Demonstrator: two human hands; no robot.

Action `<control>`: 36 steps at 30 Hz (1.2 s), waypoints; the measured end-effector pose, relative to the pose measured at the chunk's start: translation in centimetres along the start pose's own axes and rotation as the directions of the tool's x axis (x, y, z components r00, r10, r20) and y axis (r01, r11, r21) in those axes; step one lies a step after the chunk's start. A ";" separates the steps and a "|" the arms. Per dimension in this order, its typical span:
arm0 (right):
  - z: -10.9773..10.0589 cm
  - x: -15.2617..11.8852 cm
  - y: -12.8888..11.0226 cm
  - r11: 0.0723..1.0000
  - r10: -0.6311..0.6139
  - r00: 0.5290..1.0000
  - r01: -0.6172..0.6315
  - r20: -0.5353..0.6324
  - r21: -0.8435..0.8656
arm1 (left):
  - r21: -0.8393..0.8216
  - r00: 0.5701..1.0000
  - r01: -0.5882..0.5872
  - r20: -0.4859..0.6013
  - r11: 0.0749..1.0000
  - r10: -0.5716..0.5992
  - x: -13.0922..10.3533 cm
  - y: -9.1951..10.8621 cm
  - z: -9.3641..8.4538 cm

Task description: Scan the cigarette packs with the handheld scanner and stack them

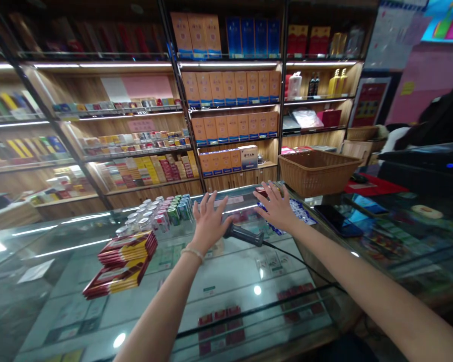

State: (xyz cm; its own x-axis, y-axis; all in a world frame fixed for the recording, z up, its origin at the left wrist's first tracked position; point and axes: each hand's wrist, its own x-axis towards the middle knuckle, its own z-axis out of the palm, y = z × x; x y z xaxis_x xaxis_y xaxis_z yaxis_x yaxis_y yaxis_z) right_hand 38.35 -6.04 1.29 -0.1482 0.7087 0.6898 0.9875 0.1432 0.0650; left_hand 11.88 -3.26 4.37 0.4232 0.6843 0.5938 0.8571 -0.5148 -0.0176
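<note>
Over the glass counter (226,281), my left hand (208,223) has its fingers spread and holds nothing; it is beside the head end of a dark corded scanner (245,235). My right hand (276,207), fingers also apart and holding nothing, is at the near left side of a pile of blue-and-white packets (301,211), partly covering it. Left of my left hand stand rows of small cylindrical containers (162,213) with pale, pink and green sides. Nearer and further left lie two stacks of red-and-yellow packs (126,256), one partly against the other.
A wicker basket (319,171) sits at the back right. Right of it are a red mat (377,184) and a dark tablet-like device (335,218). The scanner's cable runs right, under my right forearm. Shelves of boxes (230,88) line the wall behind.
</note>
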 end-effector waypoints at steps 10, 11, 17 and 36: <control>-0.5 -1.2 5.5 0.993 0.059 0.997 -0.053 0.055 -0.103 | -0.053 0.998 -0.051 0.021 0.997 0.052 3.3 3.8 2.1; -0.3 -1.2 6.0 0.993 0.058 0.997 -0.052 0.056 -0.107 | -0.053 0.998 -0.054 0.027 0.997 0.055 3.5 4.1 2.3; 1.1 -0.5 8.4 0.993 0.070 0.997 -0.067 0.027 -0.100 | -0.049 0.996 -0.077 0.039 0.996 0.079 5.4 6.0 4.3; 5.9 2.7 15.1 0.989 0.043 0.992 -0.026 0.121 -0.144 | -0.066 0.991 -0.048 0.120 0.997 0.056 13.1 8.2 10.9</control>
State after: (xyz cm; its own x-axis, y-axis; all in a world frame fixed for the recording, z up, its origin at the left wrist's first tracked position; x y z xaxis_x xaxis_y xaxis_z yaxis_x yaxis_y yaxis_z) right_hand 52.54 2.13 -0.11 -0.1107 0.7928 0.5994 0.9883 0.0243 0.1503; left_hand 27.67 7.07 3.18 0.5023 0.7116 0.4912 0.8147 -0.5799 0.0071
